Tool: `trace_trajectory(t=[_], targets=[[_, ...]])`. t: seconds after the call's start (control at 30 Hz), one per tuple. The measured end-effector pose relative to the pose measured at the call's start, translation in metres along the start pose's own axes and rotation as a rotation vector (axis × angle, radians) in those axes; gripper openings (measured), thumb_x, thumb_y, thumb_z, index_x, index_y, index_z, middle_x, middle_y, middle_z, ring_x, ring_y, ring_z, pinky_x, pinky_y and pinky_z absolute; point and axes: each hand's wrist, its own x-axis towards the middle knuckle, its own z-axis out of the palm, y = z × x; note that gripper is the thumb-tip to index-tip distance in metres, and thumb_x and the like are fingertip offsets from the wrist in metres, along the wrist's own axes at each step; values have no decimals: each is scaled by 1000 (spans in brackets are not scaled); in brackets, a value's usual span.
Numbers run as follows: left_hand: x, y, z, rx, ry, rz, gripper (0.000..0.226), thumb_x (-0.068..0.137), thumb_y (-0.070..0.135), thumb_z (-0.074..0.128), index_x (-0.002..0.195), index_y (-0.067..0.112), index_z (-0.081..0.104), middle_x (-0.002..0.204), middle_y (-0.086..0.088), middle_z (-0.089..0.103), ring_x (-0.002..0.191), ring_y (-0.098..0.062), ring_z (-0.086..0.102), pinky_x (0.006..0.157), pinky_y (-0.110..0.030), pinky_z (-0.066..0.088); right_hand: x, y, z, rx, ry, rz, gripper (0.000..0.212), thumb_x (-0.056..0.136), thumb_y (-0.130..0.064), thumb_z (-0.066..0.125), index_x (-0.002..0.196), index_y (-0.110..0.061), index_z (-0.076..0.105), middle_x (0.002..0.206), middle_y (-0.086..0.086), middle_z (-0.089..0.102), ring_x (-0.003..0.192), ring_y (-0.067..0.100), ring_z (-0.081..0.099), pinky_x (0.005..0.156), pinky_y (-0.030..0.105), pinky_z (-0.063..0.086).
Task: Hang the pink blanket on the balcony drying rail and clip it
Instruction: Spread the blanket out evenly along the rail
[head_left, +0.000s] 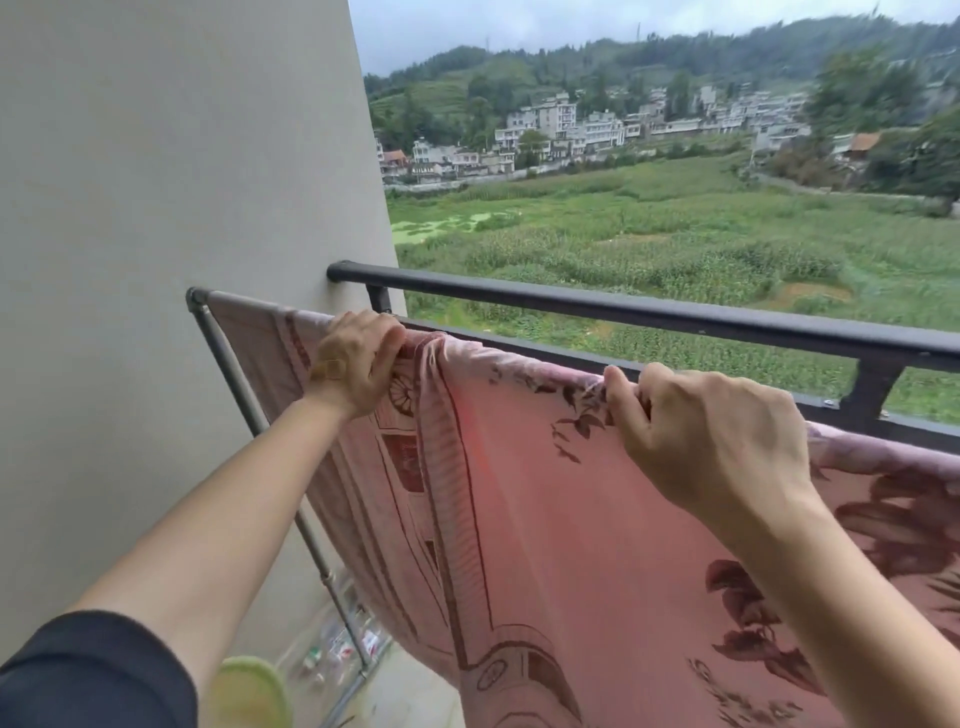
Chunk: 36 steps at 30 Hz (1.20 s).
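No readable text, label or number anywhere, pink blanket (545, 493) printed with dark leaf and wheel motifs only — no lettering, small packets by the floor too blurred to read

A grey drying rail (228, 364) beside the wall carries the pink blanket (519, 493), draped over it

soft, even daylight under an overcast sky (519, 26), with no hard shadows or glare. the wide lens bows the balcony railing (623, 312) and tilts the horizon. distant hills (675, 52) look hazy and soft; the lower left corner is blurred.
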Motion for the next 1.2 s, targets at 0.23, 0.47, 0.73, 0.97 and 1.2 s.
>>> trace_trajectory(t=[0.23,0.47,0.73,0.97,1.2], targets=[[11,-108,9,46,69,-25,45,104,48,13,76,26,40,74,4,47,72,-18,40,76,-36,30,12,-34,12,-64,8,324,74,98,-59,17,57,-20,63,51,4,51,55,26,49,62,33,40],[19,-157,15,-61,62,182,48,103,45,20,86,18,56,81,-3,61,74,-23,53,75,-40,41,58,-179,41,-106,27,288,62,101,-55,19,86,-16,65,88,10,70,82,30,64,79,43,40],[24,-244,8,-112,-29,220,49,103,48,18,108,19,57,96,-4,65,87,-24,57,86,-41,42,121,-330,80,73,31,59,51,101,-54,30,111,-16,63,100,6,69,89,24,65,80,40,49],[20,-338,10,-63,-26,140,49,103,44,21,124,18,56,126,-11,57,120,-31,48,108,-46,27,139,-381,107,-82,-49,88,57,99,-61,25,108,-18,62,102,9,68,92,29,63,83,44,44],[-8,-350,17,-579,64,-744,54,97,58,37,115,8,48,123,-17,56,114,-36,52,88,-39,41,164,-430,124,-22,-39,6,55,99,-59,30,103,-14,61,102,9,68,91,29,63,81,43,44]])
